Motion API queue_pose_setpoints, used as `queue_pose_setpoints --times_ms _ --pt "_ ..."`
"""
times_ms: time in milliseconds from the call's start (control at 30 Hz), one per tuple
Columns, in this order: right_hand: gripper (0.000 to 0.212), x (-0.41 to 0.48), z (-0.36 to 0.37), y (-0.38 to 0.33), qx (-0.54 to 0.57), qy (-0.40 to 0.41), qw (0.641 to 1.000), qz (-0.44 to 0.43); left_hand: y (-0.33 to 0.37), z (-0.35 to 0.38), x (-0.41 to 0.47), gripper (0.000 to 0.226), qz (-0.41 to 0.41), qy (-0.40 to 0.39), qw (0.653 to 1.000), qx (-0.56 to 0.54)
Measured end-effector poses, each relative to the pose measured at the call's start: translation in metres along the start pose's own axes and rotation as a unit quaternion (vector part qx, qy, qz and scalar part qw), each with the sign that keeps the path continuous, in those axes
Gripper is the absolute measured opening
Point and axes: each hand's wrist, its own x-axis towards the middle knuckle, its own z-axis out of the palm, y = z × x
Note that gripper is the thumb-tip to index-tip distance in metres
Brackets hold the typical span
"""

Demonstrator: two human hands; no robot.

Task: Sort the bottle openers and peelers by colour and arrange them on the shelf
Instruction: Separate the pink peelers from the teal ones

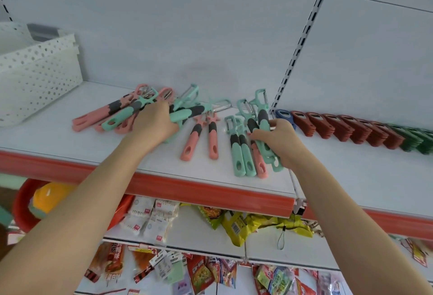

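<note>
Forward, green peelers near shelf edge (red).

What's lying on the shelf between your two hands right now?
In the head view, two pink peelers lie on the shelf between the left hand and right hand; two mint peelers lie beside the right hand.

We see a bright picture with soft, even light. The white back wall looks a little blue-grey. The peelers leave only faint, small shadows on the shelf. Everything looks a bit soft, not sharp. Straight lines bend near the edges of the picture. Under the shelf it is darker, and the packets there look blurry.
</note>
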Motion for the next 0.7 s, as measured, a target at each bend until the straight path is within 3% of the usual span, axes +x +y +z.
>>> queue_pose_setpoints --times_ms 133,267,400,567,700 --pt "0.022 0.000 -0.003 0.006 0.014 0.015 1.000 0.000 0.003 0.016 0.006 0.019 0.014 -0.001 0.998 0.054" --pt "0.014 -0.001 -0.005 0.011 0.025 0.013 1.000 0.000 0.006 0.018 0.007 0.017 0.011 -0.011 0.997 0.081" --pt "0.026 0.000 -0.004 0.016 0.031 0.015 0.999 0.008 0.008 0.012 0.003 0.012 -0.004 -0.028 0.999 0.044" --pt "0.041 -0.002 -0.005 0.017 0.103 0.001 0.994 0.027 0.010 -0.004 -0.006 0.021 -0.019 -0.008 0.989 -0.147" --pt "0.018 -0.008 -0.005 0.010 0.179 -0.024 0.982 0.050 0.015 -0.015 -0.011 0.018 -0.049 -0.038 0.914 -0.400"
